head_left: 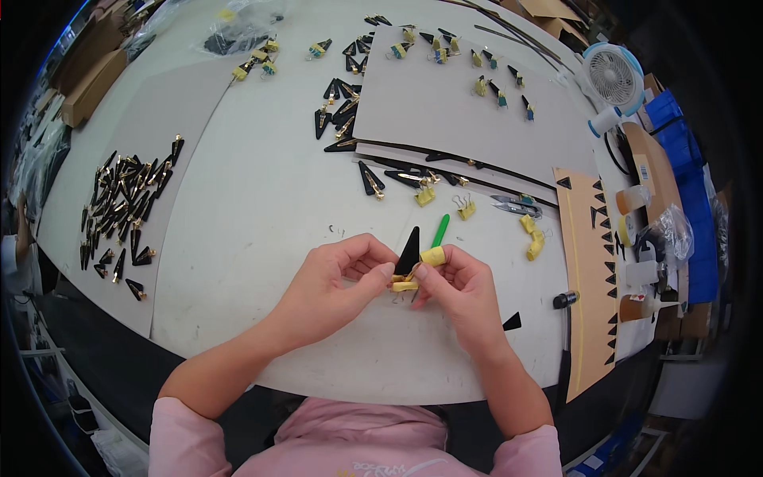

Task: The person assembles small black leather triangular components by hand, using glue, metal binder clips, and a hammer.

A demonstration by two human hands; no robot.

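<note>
Both hands meet over the white table (pixel 262 207), just in front of me. My left hand (pixel 338 278) pinches the lower end of a black triangular hair clip (pixel 409 250) that points away from me. My right hand (pixel 457 290) holds the same clip from the right, with a yellow binder clip (pixel 404 285) at its base and another yellow piece (pixel 433 255) against my fingers. A green pen-like tool (pixel 439 230) lies on the table right behind the hands.
Many finished black clips (pixel 123 203) lie on a grey board at the left. Grey sheets (pixel 453 103) with clamped pieces lie at the back. Loose yellow binder clips (pixel 532 238), snips (pixel 515 207), a brown strip with black triangles (pixel 592 270), a hammer (pixel 565 318) and a small fan (pixel 612 79) sit right.
</note>
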